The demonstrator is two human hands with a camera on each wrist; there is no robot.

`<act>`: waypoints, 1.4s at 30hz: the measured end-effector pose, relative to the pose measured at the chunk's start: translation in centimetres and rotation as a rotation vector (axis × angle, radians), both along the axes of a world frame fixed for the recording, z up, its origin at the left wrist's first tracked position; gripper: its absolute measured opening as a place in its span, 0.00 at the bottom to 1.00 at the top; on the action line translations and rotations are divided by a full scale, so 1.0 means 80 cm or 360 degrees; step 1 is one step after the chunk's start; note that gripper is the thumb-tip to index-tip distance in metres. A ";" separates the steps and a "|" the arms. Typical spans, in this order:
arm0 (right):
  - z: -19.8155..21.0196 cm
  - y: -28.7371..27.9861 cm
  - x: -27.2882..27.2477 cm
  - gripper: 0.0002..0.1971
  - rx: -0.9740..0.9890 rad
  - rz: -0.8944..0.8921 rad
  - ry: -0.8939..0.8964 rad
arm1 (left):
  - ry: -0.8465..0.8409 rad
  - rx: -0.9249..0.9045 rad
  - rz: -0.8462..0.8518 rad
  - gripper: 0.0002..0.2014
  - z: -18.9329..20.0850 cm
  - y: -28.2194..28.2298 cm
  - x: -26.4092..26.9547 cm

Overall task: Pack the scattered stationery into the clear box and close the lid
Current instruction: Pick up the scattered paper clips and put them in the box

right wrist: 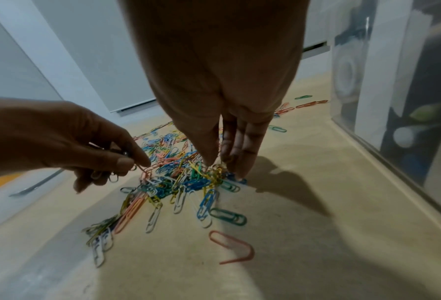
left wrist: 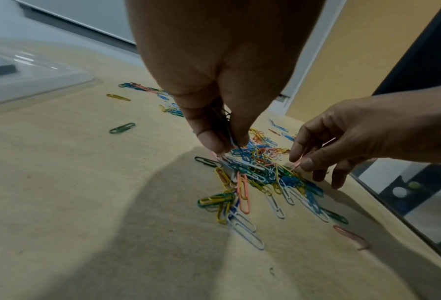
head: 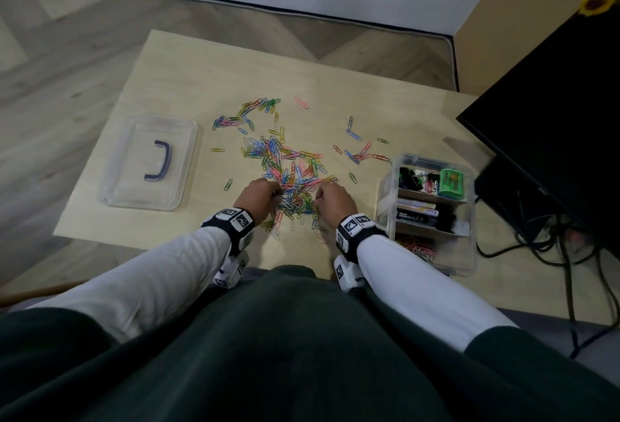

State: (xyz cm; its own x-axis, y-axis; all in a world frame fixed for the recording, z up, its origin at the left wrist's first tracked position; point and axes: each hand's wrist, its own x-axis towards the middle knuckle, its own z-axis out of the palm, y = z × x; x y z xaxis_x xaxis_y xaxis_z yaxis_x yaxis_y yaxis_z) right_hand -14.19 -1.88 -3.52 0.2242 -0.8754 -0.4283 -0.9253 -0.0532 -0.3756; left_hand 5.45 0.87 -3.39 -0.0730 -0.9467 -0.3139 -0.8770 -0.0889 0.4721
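Observation:
Many coloured paper clips (head: 288, 166) lie scattered on the light wooden table (head: 188, 79), with the thickest heap between my hands. My left hand (head: 273, 191) pinches a small bunch of clips (left wrist: 227, 130) between thumb and fingers at the heap's left side; in the right wrist view, more clips hang under the left hand (right wrist: 134, 162). My right hand (head: 318, 198) points its fingers down into the heap's right side and pinches clips (right wrist: 214, 169) with the thumb. The clear box (head: 389, 207) stands open just right of my right hand. Its clear lid (head: 151, 163) with a dark handle lies flat at the left.
The box's compartments hold binder clips, a green sharpener (head: 453, 181), dark markers and some paper clips. A black monitor (head: 553, 113) and tangled cables (head: 550, 240) crowd the right side. A bent pink clip (right wrist: 233, 247) lies near the table's front edge.

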 end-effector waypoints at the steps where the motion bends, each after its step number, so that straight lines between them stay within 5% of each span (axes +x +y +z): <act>1: -0.001 0.003 0.002 0.10 0.0022 0.0023 0.0026 | 0.0005 -0.0014 0.0017 0.10 0.001 0.002 0.000; 4: -0.001 0.011 0.013 0.31 0.0059 0.0101 0.0137 | 0.0008 -0.0050 0.0062 0.11 0.007 0.009 0.000; 6: -0.002 0.014 0.020 0.34 -0.0010 0.0143 0.0200 | 0.0009 -0.0061 0.0082 0.12 0.012 0.014 -0.001; 13: 0.003 0.006 0.020 0.05 -0.0142 0.0224 0.0226 | 0.0033 -0.0073 0.0072 0.11 0.031 0.023 0.002; 33: 0.030 -0.011 -0.028 0.05 -0.0218 -0.0447 -0.0423 | 0.0152 -0.0051 0.0129 0.10 0.058 0.027 -0.027; 42: 0.064 -0.025 -0.047 0.06 -0.0071 -0.0585 -0.0954 | 0.0375 -0.0093 0.0159 0.09 0.085 0.028 -0.059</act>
State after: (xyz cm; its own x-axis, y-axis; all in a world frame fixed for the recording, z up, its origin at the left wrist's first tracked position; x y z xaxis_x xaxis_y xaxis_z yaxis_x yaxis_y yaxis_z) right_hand -17.96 -3.88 1.56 0.0965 -0.9536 -0.2852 -0.5204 0.1959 -0.8311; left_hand 0.70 3.09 3.42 -0.0428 -0.9688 -0.2440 -0.7307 -0.1362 0.6690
